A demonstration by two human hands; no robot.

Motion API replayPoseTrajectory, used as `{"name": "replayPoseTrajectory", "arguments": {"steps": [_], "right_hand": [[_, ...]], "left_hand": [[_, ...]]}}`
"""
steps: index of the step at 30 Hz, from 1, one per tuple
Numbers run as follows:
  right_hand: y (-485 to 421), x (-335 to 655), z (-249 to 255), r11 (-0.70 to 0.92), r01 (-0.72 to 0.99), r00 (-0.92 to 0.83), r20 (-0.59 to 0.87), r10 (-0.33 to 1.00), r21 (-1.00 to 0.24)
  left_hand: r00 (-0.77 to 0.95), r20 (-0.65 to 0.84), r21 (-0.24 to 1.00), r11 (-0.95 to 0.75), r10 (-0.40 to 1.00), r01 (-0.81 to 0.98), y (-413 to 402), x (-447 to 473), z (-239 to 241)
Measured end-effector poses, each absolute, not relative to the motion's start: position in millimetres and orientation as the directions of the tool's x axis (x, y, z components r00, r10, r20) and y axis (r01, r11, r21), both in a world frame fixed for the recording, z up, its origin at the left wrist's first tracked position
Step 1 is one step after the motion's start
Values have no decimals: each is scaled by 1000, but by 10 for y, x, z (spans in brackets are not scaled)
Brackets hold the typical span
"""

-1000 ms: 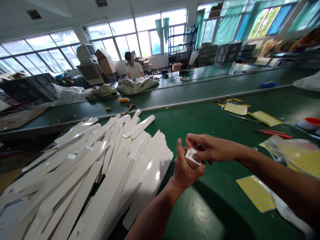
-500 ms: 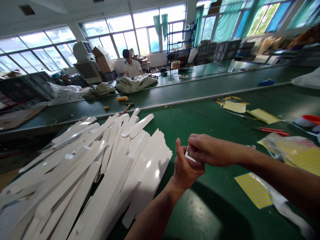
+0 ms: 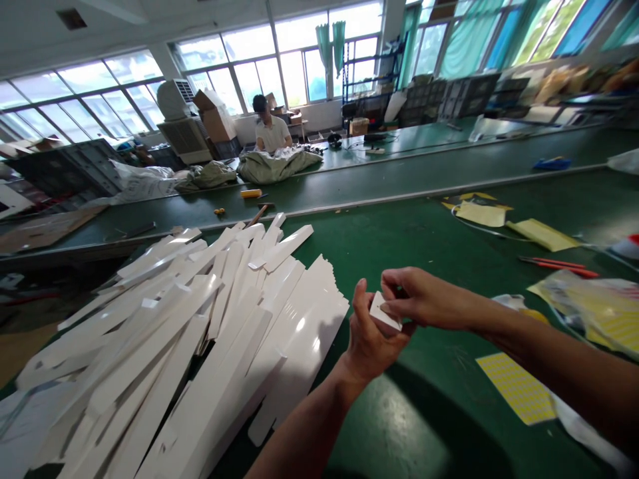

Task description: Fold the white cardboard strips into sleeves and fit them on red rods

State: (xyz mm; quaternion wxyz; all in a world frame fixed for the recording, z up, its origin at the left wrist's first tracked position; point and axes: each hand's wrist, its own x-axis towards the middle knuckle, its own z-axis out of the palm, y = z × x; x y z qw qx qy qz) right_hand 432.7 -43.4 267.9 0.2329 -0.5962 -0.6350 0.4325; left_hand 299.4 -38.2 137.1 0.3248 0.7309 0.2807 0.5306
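Observation:
A small white box-shaped piece (image 3: pixel 382 317) is held above the green table. My left hand (image 3: pixel 370 347) is wrapped round it from below, with the thumb upright at its left side. My right hand (image 3: pixel 428 297) has its fingers curled, and the thumb and fingertips pinch at the top and far edge of the same piece. A small dark spot shows on the piece's top face. Left of both hands lies a large heap of long glossy white strips (image 3: pixel 234 319), near my left forearm.
On the right are a yellow-striped sticker sheet (image 3: pixel 516 387), red-handled pliers (image 3: pixel 562 265), plastic bags (image 3: pixel 582 296) and yellow paper (image 3: pixel 544 234). Past the table's raised edge (image 3: pixel 379 203) lies an orange-yellow tool (image 3: pixel 250 193). A person (image 3: pixel 273 135) sits at the far bench behind a sack (image 3: pixel 277 166).
The right hand has shifted slightly off the white piece, so more of its top face shows. The left hand keeps its hold. The whole view has turned a little to the left.

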Motion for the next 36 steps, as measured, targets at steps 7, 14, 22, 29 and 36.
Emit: {"name": "replayPoseTrajectory", "arguments": {"steps": [7, 14, 22, 29, 36], "right_hand": [[-461, 4282, 2592, -195, 299, -212, -264, 941, -934], [-383, 4111, 2551, -144, 260, -69, -168, 983, -955], [-428, 4068, 2011, -298, -27, 33, -298, 954, -954], [-493, 4012, 1293, -455, -186, 44, -470, 882, -871], [-566, 3953, 626, -568, -257, 124, -610, 782, -781]], "left_hand": [[287, 586, 788, -615, 757, 13, -356, 2892, 1388], [422, 298, 867, -428, 856, 256, -166, 2526, 1892], [133, 355, 77, -171, 925, 982, 1033, 1228, 2551], [258, 25, 174, -258, 966, 950, 520, 1718, 917], [140, -112, 251, -108, 984, 962, 134, 2231, 106]]}}
